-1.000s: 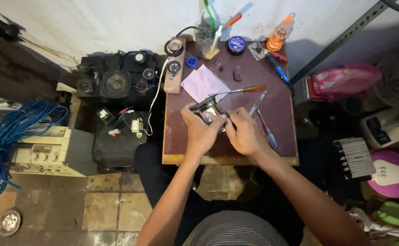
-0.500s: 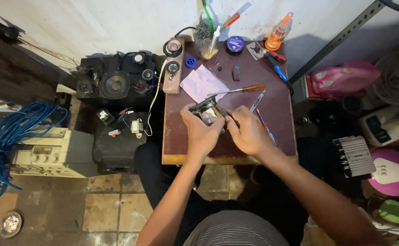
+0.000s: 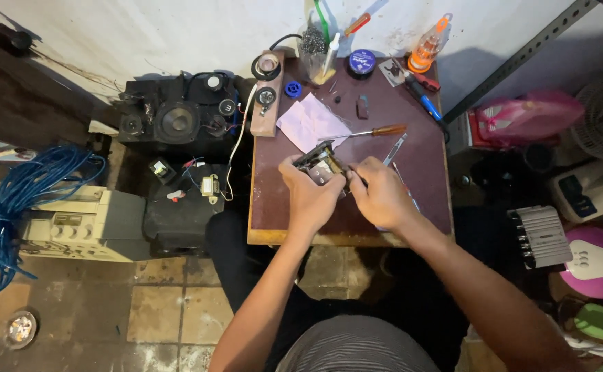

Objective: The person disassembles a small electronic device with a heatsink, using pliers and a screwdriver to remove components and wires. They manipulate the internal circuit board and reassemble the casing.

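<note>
My left hand (image 3: 310, 198) grips a small metal-framed electrical part (image 3: 321, 165), like a small transformer, over the brown work board (image 3: 425, 165). My right hand (image 3: 382, 198) is closed right beside it and pinches something thin and dark at the part's right side; what it is I cannot make out. A screwdriver with an orange-brown handle (image 3: 377, 131) lies just beyond the part. A pale paper sheet (image 3: 308, 122) lies behind it.
Tweezers (image 3: 394, 149), a blue-handled tool (image 3: 425, 105), a dark round tin (image 3: 361, 63), an orange bottle (image 3: 427, 47) and a cup of tools (image 3: 313, 52) sit on the board. Speakers (image 3: 177, 120), a beige device (image 3: 74, 224) and blue cable (image 3: 12, 207) lie left. A pink iron (image 3: 522, 114) lies right.
Both hands have stayed on the metal part with only slight shifts; the right hand has closed in a little toward it.
</note>
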